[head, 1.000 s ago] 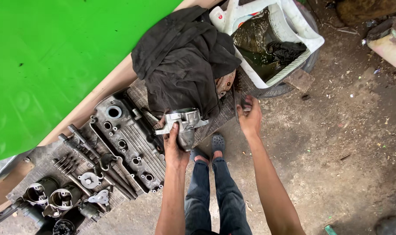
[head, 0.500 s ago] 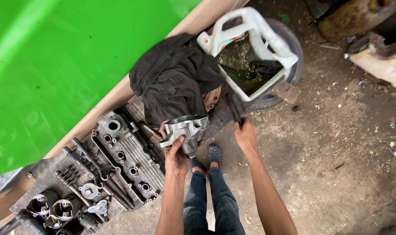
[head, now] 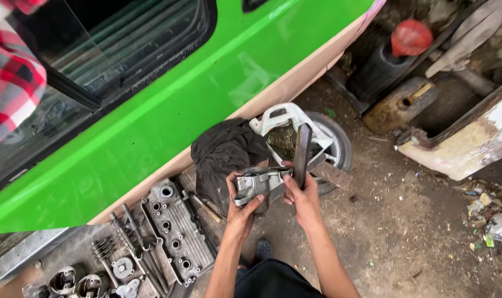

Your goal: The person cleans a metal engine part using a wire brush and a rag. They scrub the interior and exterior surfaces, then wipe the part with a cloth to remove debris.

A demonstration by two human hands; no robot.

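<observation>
Here the fingers of the left hand (head: 242,207) are wrapped tight around a grey cast-metal housing (head: 257,183), thumb on its near side, holding it up in front of the body above the ground. The right hand (head: 301,193) is closed on the lower end of a flat dark file-like tool (head: 301,148), which stands nearly upright with its edge just beside, perhaps touching, the housing's right end. By the look of it, the step in hand is dressing or scraping a face of that housing; the next move seems to call for a firm hold from the left hand while the right draws the blade along the face without slipping off the edge. Behind the hands lie a black cloth (head: 224,154) and a white cut-open jug (head: 286,129) of dirty liquid, next to a small wheel (head: 339,140). To the left, a cylinder head (head: 179,237), pistons (head: 74,281) and valve springs (head: 103,249) lie on the ground beside the green vehicle (head: 168,110).
</observation>
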